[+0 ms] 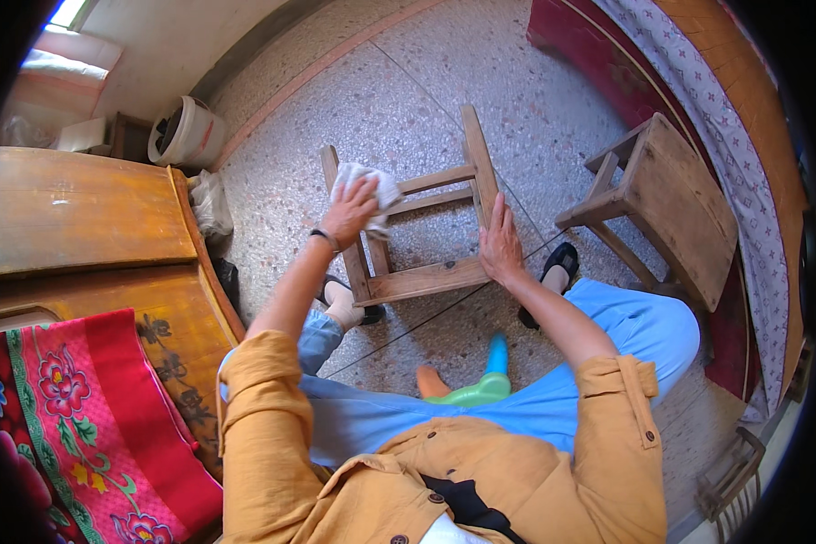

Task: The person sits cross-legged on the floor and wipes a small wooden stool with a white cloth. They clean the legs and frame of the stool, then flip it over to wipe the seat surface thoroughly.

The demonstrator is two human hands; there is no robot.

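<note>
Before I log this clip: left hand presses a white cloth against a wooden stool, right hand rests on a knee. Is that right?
The right hand is misplaced: the head view shows it resting against that same stool. The rest is right.

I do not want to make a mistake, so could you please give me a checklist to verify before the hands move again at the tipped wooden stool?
1. White cloth under the left hand: ok, against the stool's left side.
2. Right hand on the tipped wooden stool: ok, touching its right side.
3. Second wooden stool apart from the tipped one: ok, off to the right.
4. Left shoe free of the tipped stool: cannot tell; it is close to the near corner.
5. Cloth's underside clean: cannot tell, hidden.
</note>
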